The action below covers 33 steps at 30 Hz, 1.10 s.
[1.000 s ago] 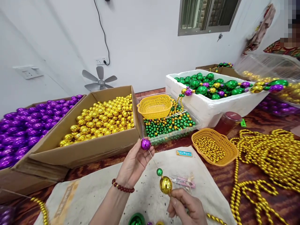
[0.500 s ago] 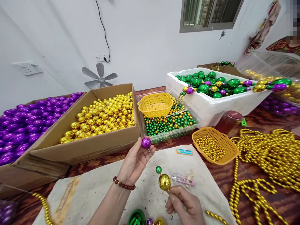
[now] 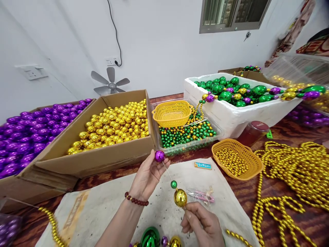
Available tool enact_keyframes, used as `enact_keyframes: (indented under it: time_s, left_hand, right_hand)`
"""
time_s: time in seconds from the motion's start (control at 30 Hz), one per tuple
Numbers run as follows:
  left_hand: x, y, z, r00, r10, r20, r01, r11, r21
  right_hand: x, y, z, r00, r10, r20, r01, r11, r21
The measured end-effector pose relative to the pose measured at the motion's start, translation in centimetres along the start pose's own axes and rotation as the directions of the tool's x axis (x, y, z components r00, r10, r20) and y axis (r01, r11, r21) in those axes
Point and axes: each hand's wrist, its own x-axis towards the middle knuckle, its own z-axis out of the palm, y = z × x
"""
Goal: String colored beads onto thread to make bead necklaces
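Note:
My left hand (image 3: pixel 146 176), a beaded bracelet on its wrist, pinches a shiny purple bead (image 3: pixel 159 156) between thumb and fingers. A thin needle or wire (image 3: pixel 167 171) runs from that bead down to a small green bead (image 3: pixel 174 184). Just below sits a larger gold bead (image 3: pixel 180 198) on the same line. My right hand (image 3: pixel 202 223) is closed on the line right under the gold bead. Lower down, a big green bead (image 3: pixel 150 237), a small purple bead (image 3: pixel 164 241) and a gold bead (image 3: pixel 175 241) show at the bottom edge.
Boxes of purple beads (image 3: pixel 38 128) and gold beads (image 3: pixel 120 123) stand left. Behind are a clear tray (image 3: pixel 167 150) with a yellow basket (image 3: pixel 172 113) and a foam box (image 3: pixel 231 113). Right lie a basket (image 3: pixel 253 168), a jar (image 3: pixel 253 133), gold bead strands (image 3: pixel 295 171); pink snips (image 3: pixel 203 196) rest on the cloth (image 3: pixel 108 202).
The view has shifted slightly, so the surroundings sit a little differently in the picture. Both hands keep the same hold on the purple bead and the line.

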Motion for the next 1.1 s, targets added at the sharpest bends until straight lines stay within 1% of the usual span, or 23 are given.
enact_keyframes:
  time_s: [0.23,0.33,0.53,0.63,0.7,0.83,0.93,1.03,1.1]
  left_hand:
    - [0.0,-0.2,-0.3,0.999,0.015,0.042,-0.017,0.999,0.05]
    - [-0.1,-0.2,-0.2,0.996,0.033,0.077,-0.04,0.995,0.091]
    - [-1.4,-0.6,0.3,0.984,0.056,0.167,-0.079,0.988,0.135]
    - [-2.3,-1.4,0.4,0.981,0.049,0.19,-0.083,0.981,0.175]
    - [-2.8,-1.9,0.4,0.982,0.041,0.184,-0.078,0.976,0.202]
    - [-3.3,-2.4,0.2,0.988,0.052,0.148,-0.08,0.979,0.187]
    - [-3.3,-2.5,0.1,0.986,0.054,0.158,-0.086,0.975,0.203]
    - [-3.6,-2.9,-0.2,0.982,0.067,0.175,-0.116,0.951,0.285]
    - [-3.9,-3.0,-0.6,0.98,0.087,0.178,-0.15,0.913,0.381]
  right_hand:
    - [0.0,-0.2,0.0,1.0,0.003,0.014,-0.003,1.0,0.001]
    - [0.0,-0.1,0.1,1.0,0.002,0.015,-0.002,1.0,0.001]
    - [0.3,0.4,0.8,1.0,0.002,-0.01,-0.001,0.999,0.051]
    - [0.8,0.2,1.4,0.999,0.03,-0.033,-0.026,0.994,0.102]
    - [1.0,0.1,1.7,0.998,0.048,-0.034,-0.042,0.986,0.158]
    - [1.1,0.3,1.9,0.996,0.074,0.045,-0.085,0.945,0.315]
    - [1.1,0.6,1.7,0.986,0.158,0.049,-0.164,0.908,0.386]
    - [1.4,1.0,1.5,0.97,0.242,0.005,-0.221,0.877,0.426]
    - [1.7,1.3,1.5,0.969,0.246,-0.005,-0.22,0.874,0.433]
